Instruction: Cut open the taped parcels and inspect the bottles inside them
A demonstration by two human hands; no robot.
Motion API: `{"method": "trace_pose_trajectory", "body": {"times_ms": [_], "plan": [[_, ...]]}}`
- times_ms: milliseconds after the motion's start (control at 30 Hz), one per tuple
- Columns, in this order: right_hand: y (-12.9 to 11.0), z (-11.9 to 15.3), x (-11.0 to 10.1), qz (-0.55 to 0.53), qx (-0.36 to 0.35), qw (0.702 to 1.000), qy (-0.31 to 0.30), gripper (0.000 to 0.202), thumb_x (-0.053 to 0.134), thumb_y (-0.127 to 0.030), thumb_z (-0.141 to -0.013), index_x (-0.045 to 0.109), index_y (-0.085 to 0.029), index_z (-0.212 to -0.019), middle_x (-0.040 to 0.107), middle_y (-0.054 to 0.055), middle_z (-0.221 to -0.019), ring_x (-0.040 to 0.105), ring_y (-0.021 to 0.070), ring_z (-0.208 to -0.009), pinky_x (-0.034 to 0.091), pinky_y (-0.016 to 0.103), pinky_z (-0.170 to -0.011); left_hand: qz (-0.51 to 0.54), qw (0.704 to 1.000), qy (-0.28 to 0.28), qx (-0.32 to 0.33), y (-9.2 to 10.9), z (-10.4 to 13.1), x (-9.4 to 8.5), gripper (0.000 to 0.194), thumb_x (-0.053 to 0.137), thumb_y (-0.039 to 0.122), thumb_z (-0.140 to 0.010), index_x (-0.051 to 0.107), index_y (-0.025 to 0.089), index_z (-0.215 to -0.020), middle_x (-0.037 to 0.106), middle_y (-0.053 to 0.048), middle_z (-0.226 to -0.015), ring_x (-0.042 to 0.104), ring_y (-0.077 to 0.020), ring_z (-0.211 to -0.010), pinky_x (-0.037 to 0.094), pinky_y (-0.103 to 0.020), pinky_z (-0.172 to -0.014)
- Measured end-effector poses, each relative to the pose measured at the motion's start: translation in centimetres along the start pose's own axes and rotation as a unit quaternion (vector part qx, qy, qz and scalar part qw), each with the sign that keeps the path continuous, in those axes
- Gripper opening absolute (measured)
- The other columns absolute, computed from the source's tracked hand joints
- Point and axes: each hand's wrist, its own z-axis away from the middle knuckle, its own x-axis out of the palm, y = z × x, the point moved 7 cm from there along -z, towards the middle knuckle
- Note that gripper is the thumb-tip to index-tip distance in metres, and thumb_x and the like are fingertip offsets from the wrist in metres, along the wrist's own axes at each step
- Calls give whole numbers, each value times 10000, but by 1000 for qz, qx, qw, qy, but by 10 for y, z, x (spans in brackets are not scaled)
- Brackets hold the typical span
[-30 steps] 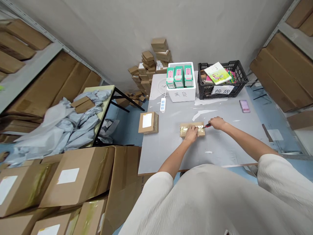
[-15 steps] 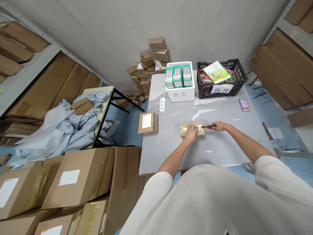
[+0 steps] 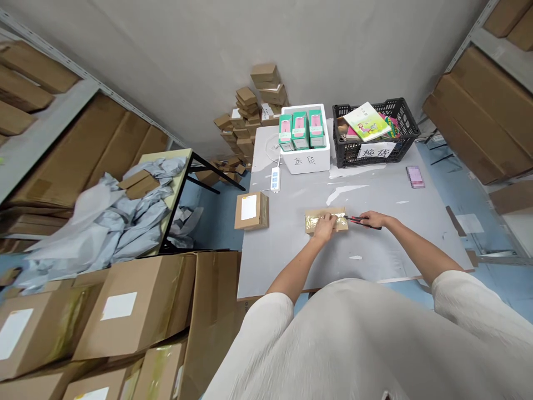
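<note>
A small cardboard box (image 3: 311,221) banded with shiny tape lies flat on the grey table (image 3: 283,250) in front of me. My left hand (image 3: 325,226) holds it down, fingers curled over its top and near edge. Just to the right, my right hand (image 3: 372,219) grips a red-and-black box cutter (image 3: 353,219). The cutter's tip touches the box's right end, by the tape; the blade itself is too small to make out.
On the table are a labelled carton (image 3: 251,211), a power strip (image 3: 275,179), a white foam box (image 3: 308,163) of green-and-pink packages, a black crate (image 3: 377,153) with books, and a phone (image 3: 415,176). Large cartons (image 3: 137,311) are stacked at left.
The cutter has tilted in my right hand, so more of its handle shows to the right of the fingers. My left hand and the box stay almost in place. The view shifts slightly.
</note>
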Motion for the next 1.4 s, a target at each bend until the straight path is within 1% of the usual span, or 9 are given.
{"method": "trace_pose_trajectory", "body": {"times_ms": [300, 567, 667, 833, 900, 1000, 1100, 1267, 1400], "plan": [[2, 8, 9, -24, 10, 1000, 14, 418, 660, -587, -892, 728, -216, -1072, 715, 13, -787, 609, 190, -735, 444, 280, -668, 7, 1000, 17, 3, -2, 1, 0, 453, 742, 270, -971, 587, 263, -1396, 575, -114, -1361, 575, -318, -1271, 467, -441, -1113], [14, 27, 25, -66, 25, 996, -47, 404, 724, -606, -861, 734, -220, -980, 735, 18, -778, 654, 194, -735, 481, 274, -656, -2, 1000, 24, 2, -2, 2, -3, 455, 730, 284, -973, 574, 282, -1400, 575, -111, -1382, 584, -311, -1268, 447, -459, -1147], [16, 28, 23, -72, 29, 997, -1, 402, 692, -617, -902, 716, -222, -974, 735, 12, -769, 661, 189, -726, 496, 268, -655, -7, 1000, 12, 12, 0, 3, -4, 480, 724, 293, -969, 563, 278, -1421, 578, -115, -1387, 568, -325, -1307, 447, -459, -1152], [11, 36, 16, -93, 31, 994, 49, 392, 668, -602, -952, 670, -210, -962, 758, 25, -817, 685, 176, -732, 518, 255, -663, 43, 998, 33, -6, -1, 7, -11, 732, 714, 343, -965, 389, 253, -1614, 538, -152, -1475, 574, -339, -1330, 476, -446, -1120], [6, 42, 13, -103, 27, 993, 58, 386, 677, -595, -959, 671, -210, -973, 781, 36, -887, 708, 172, -741, 532, 252, -678, 64, 996, 54, -27, -3, 8, -17, 683, 630, 359, -1017, 367, 226, -1633, 493, -173, -1540, 595, -326, -1299, 500, -429, -1078], [2, 51, 7, -115, 29, 989, 87, 388, 689, -598, -967, 675, -214, -1015, 805, 52, -994, 725, 162, -726, 537, 249, -682, 55, 994, 81, -47, -5, 4, -27, 499, 479, 278, -1071, 456, 207, -1564, 493, -172, -1554, 581, -313, -1317, 487, -418, -1090], [2, 58, 0, -105, 29, 985, 132, 370, 663, -573, -998, 670, -215, -1092, 799, 51, -960, 710, 162, -713, 536, 254, -687, 35, 994, 87, -60, -8, -4, -32, 406, 483, 236, -1057, 546, 207, -1458, 542, -166, -1504, 544, -320, -1363, 445, -434, -1146], [-13, 62, -2, -14, -18, 983, 184, 360, 487, -480, -1088, 706, -242, -1245, 783, 54, -1012, 711, 208, -880, 542, 294, -793, 15, 995, 75, -58, -6, -17, -24, 452, 582, 239, -1014, 525, 226, -1462, 476, -177, -1611, 417, -347, -1508, 337, -511, -1242], [-30, 59, 8, 136, -56, 969, 196, 356, 554, -414, -1058, 735, -262, -1325, 765, 86, -1188, 703, 258, -1059, 512, 320, -901, 9, 995, 56, -76, -8, -25, -17, 562, 621, 226, -984, 477, 239, -1526, 447, -190, -1643, 380, -364, -1538, 262, -548, -1268]]}}
